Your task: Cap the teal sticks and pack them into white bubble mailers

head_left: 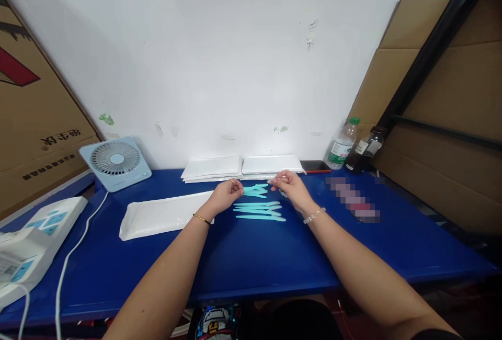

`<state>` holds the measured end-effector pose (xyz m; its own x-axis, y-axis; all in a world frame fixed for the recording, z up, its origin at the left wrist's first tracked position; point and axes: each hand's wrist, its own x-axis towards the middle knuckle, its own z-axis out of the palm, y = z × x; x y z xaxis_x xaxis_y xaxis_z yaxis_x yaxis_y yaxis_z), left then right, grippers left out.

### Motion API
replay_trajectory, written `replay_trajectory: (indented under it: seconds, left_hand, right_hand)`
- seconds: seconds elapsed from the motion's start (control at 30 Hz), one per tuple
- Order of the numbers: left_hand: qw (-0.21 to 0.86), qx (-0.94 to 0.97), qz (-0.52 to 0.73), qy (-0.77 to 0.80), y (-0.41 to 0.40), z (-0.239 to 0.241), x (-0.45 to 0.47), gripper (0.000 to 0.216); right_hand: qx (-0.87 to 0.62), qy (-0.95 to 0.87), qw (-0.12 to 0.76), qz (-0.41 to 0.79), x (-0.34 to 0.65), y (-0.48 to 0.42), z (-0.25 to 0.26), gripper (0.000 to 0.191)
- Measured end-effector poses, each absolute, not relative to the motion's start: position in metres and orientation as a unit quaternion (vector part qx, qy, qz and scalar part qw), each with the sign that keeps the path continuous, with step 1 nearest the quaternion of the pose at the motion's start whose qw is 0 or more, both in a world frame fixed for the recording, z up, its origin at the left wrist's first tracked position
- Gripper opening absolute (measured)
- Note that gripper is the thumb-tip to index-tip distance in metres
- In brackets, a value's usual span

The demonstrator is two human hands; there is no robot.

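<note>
My left hand (227,194) is closed, its thumb and finger pinching the handle ends of several turquoise eyebrow razors (257,192), fanned out just above the table. At their blade ends is my right hand (291,187), with thumb and forefinger pressed together. Something small and pale shows at those fingertips, too small to name. Below both hands, more turquoise eyebrow razors (259,216) lie side by side on the blue table, blade ends to the right. A long white padded packet (160,216) lies flat beside and partly behind my left forearm.
Two stacks of white packets (214,166) (271,164) stand against the wall, with a phone (316,166) to their right. Two bottles (342,146) (364,151) are at the back right. A blue fan (116,161), its cable and a white device (39,246) occupy the left.
</note>
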<state>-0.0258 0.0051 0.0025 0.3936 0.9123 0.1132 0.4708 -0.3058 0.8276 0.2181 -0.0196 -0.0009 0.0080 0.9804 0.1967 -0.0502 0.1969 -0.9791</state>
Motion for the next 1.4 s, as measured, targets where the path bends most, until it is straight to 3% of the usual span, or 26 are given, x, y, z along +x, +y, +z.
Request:
replay_trajectory:
  seconds: [0.9,1.27,1.4]
  left_hand:
    - [0.404,0.737,0.289,0.458,0.002,0.002,-0.021,0.025]
    - [0.33,0.823,0.191,0.422,-0.013,0.009,-0.021,0.023]
    - [0.226,0.827,0.223,0.463,-0.009,0.008,-0.023,0.019]
  right_hand:
    - [-0.424,-0.574,0.507,0.483,0.205,-0.024,-0.009,0.031]
    - [-0.394,-0.421,0.544,0.609,0.225,-0.014,-0.006,0.016]
    - [-0.397,-0.416,0.539,0.615,0.226,-0.013,-0.008,0.014]
